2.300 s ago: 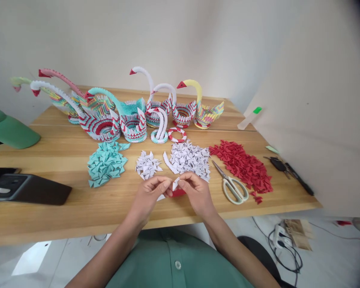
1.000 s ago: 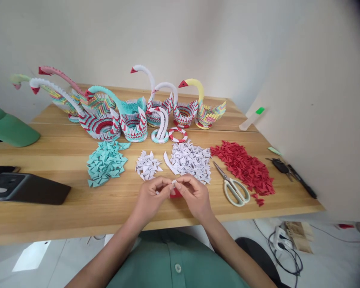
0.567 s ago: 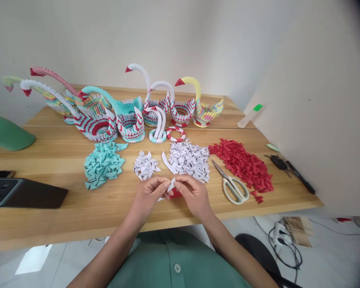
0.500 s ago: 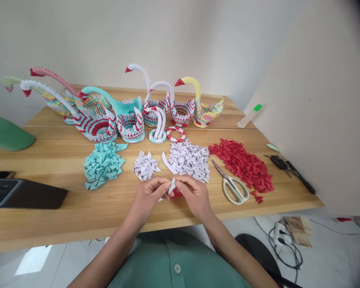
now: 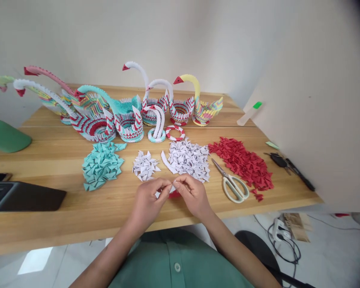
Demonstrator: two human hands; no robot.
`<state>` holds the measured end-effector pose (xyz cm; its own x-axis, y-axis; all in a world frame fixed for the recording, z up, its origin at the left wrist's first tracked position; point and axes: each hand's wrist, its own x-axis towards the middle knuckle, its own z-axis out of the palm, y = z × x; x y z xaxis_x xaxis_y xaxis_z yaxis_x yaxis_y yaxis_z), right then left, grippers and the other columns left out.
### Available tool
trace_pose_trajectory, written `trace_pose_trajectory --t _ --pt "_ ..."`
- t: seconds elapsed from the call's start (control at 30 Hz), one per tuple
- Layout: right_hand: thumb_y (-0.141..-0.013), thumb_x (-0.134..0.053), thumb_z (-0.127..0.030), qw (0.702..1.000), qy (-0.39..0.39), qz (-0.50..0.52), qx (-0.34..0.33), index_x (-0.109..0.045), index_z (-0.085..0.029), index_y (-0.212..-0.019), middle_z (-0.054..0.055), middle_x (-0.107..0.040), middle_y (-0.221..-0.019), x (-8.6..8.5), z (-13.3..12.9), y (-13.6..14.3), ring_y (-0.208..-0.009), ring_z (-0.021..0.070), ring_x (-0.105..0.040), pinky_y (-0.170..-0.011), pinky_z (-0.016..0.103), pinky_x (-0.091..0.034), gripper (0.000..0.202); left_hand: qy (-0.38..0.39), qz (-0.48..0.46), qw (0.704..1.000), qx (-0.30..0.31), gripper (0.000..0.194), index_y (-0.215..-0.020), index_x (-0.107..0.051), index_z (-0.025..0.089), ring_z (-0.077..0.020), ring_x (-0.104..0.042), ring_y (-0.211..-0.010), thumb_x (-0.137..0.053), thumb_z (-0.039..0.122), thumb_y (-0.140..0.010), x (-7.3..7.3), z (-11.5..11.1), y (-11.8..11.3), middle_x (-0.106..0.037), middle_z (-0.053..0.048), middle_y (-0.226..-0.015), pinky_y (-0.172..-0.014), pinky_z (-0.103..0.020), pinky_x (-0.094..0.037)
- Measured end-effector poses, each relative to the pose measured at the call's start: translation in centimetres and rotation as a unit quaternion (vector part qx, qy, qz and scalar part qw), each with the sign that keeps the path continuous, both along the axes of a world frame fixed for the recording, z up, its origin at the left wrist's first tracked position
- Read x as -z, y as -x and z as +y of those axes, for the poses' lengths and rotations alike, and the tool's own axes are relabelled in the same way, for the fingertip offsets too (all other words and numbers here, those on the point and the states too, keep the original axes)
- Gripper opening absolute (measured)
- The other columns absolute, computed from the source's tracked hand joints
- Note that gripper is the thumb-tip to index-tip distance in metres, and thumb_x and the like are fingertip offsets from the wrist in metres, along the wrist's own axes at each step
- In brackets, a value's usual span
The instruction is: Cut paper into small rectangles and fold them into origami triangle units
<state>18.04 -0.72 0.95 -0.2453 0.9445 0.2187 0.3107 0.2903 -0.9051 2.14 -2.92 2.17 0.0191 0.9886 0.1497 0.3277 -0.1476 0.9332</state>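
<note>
Just on the person's side of the large heap of white folded-paper triangles (image 5: 189, 160), I can see the left hand (image 5: 149, 199) and the right hand (image 5: 194, 196) meeting at their fingertips, thumb and forefinger of each pinched together on a small white paper piece (image 5: 174, 182), most of which the fingers hide from me. Beneath them, nearer the person than the heap, a red object (image 5: 174, 194) shows on the wooden desk (image 5: 102, 216), too covered to make out. Against the heap's left edge lies a curved, ridged white paper strip (image 5: 167, 163); farther left of the heap come a small pile of white paper triangles (image 5: 145, 166), then a pile of turquoise paper triangles (image 5: 103, 165). Right of the heap spreads a pile of red paper triangles (image 5: 243, 162), and a pair of cream-handled metal scissors (image 5: 227, 178) lies nearer the person, tips towards the heap. Just behind the heap sits a red-and-white paper ring (image 5: 175, 139), with multicoloured folded-paper swans (image 5: 129, 127) standing beyond.
</note>
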Motion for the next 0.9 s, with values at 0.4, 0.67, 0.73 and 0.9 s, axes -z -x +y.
trace_pose_trajectory --t 0.4,0.67,0.73,0.9 --pt "-0.094 -0.053 -0.027 0.998 -0.043 -0.046 -0.012 -0.063 -0.021 -0.08 0.0 -0.066 -0.071 -0.1 0.2 0.0 -0.067 0.0149 -0.061 -0.068 0.027 -0.045 0.018 0.154 -0.166 0.973 0.055 0.016 -0.072 -0.066 0.016 -0.0149 -0.06 -0.06 -0.065 0.031 -0.078 0.6 0.3 0.2 -0.068 -0.003 -0.065 -0.06 -0.025 -0.046" --pt "-0.089 -0.06 -0.02 0.999 -0.034 -0.009 -0.008 -0.067 -0.022 -0.083 -0.001 -0.069 -0.078 -0.1 0.2 -0.1 -0.072 0.0144 -0.063 -0.07 0.025 -0.046 0.009 0.05 -0.046 0.998 -0.001 0.015 -0.076 -0.068 0.017 -0.015 -0.058 -0.064 -0.059 0.028 -0.082 0.8 -0.2 0.3 -0.068 -0.002 -0.069 -0.063 -0.026 -0.043" --pt "-0.088 -0.06 -0.019 1.0 -0.029 -0.006 -0.001 -0.067 -0.022 -0.083 0.0 -0.069 -0.079 0.0 0.2 -0.1 -0.072 0.0144 -0.063 -0.07 0.025 -0.047 0.009 0.097 -0.112 0.989 0.014 0.016 -0.081 -0.068 0.016 -0.0151 -0.059 -0.063 -0.062 0.031 -0.08 1.0 -0.1 0.3 -0.068 -0.003 -0.07 -0.061 -0.026 -0.044" --pt "-0.088 -0.061 -0.02 1.0 -0.029 0.001 0.0 -0.066 -0.021 -0.082 0.0 -0.069 -0.079 0.3 0.2 0.0 -0.072 0.0141 -0.063 -0.07 0.025 -0.048 0.008 0.161 -0.174 0.971 0.013 0.02 -0.077 -0.067 0.015 -0.0135 -0.056 -0.058 -0.063 0.034 -0.076 1.2 0.1 0.4 -0.064 -0.001 -0.062 -0.056 -0.024 -0.042"
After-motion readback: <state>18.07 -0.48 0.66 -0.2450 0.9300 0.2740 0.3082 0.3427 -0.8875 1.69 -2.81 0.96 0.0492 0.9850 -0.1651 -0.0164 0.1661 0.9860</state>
